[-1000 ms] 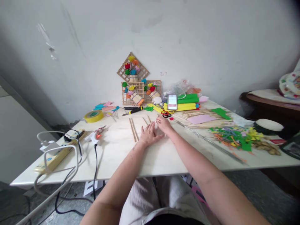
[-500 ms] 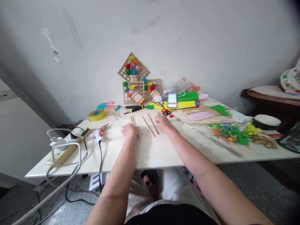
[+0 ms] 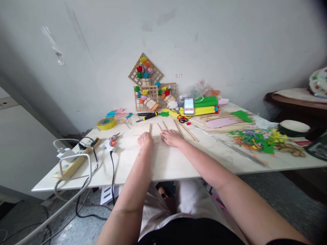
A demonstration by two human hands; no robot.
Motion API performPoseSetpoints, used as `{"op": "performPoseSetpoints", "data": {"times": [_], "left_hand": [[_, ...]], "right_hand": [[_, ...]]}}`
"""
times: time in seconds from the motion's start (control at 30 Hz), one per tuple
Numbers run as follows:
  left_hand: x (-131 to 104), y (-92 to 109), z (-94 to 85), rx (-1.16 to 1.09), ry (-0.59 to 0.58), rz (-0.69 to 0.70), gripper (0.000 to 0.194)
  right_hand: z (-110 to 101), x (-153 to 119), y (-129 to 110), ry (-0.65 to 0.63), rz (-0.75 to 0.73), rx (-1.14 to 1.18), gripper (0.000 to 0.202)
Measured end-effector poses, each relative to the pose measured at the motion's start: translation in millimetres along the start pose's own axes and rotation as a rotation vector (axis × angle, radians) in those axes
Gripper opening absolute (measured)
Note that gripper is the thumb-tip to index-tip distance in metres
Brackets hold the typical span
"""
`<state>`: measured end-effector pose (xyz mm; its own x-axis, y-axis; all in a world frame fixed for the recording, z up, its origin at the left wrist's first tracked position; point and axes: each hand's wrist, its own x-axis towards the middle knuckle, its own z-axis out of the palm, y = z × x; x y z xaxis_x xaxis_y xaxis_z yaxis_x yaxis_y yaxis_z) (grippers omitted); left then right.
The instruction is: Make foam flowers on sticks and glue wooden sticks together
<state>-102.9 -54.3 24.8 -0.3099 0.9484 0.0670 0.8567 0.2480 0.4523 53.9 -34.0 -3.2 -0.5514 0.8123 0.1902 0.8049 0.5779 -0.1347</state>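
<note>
My left hand [image 3: 145, 139] is closed on a thin wooden stick [image 3: 150, 128] whose far end sticks up past the knuckles. Just to its right, my right hand [image 3: 170, 137] lies over a pair of sticks [image 3: 164, 125], fingers spread and pointing left; their near ends are hidden under it. Further right, beside that hand, several more sticks [image 3: 187, 131] rest on the white table [image 3: 163, 166]. Behind the hands are a yellow-and-black cutter knife [image 3: 150, 116] and red-and-black scissors [image 3: 182, 119].
Three lattice panels with paper flowers [image 3: 146, 98] lean on the wall. Yellow tape [image 3: 106, 124], a glue gun [image 3: 108, 144] and a power strip [image 3: 74, 163] are left. Right are a stick pile [image 3: 224, 117], silver wires [image 3: 224, 144] and paper scraps [image 3: 255, 139].
My right hand has moved left off the right-hand sticks onto the middle pair. My left hand has shifted slightly right and its fingers have curled in. The camera view has shifted slightly.
</note>
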Motion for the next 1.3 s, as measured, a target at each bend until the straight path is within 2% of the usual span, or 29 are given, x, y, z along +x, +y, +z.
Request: {"op": "performPoseSetpoints", "data": {"times": [0.13,0.27,0.33,0.4,0.5,0.57,0.67,0.77,0.97,1.13,1.3], "left_hand": [[0.3,0.6,5.2,0.101,0.037,0.035,0.028],[6.0,-1.0,8.0,-0.004,0.070,0.035,0.021],[8.9,-1.3,8.9,-0.216,0.044,0.001,0.015],[9.7,-0.1,10.1,-0.574,-0.042,-0.018,0.013],[6.5,4.5,12.7,-1.059,-0.239,0.031,0.016],[2.9,8.4,15.0,-1.185,-0.383,0.071,0.016],[-2.3,13.8,18.5,-1.233,-0.548,0.087,0.011],[-6.9,17.2,20.5,-1.258,-0.636,0.069,0.007],[-15.4,19.6,16.9,-1.229,-0.749,0.089,0.008],[-16.6,18.6,14.8,-1.187,-0.821,0.131,0.016],[-14.7,17.4,16.3,-1.158,-0.806,0.180,0.027]], "right_hand": [[2.5,1.4,7.7,0.012,0.084,-0.006,0.042],[2.0,1.2,10.4,0.048,0.111,-0.018,0.039],[-0.7,1.1,8.3,0.104,0.073,-0.004,0.034],[-4.5,1.7,5.5,0.186,0.079,0.094,0.030],[-9.2,4.3,3.0,0.288,0.200,0.526,0.032],[-9.6,6.5,4.1,0.320,0.262,0.904,0.034],[-7.0,9.6,9.3,0.359,0.350,1.319,0.028],[-4.6,11.5,14.9,0.400,0.439,1.501,0.022],[-6.8,10.2,14.6,0.455,0.375,1.501,0.022],[-13.4,4.4,8.3,0.405,0.295,1.502,0.020],[-15.0,3.2,9.0,0.415,0.212,1.507,0.024]]}}
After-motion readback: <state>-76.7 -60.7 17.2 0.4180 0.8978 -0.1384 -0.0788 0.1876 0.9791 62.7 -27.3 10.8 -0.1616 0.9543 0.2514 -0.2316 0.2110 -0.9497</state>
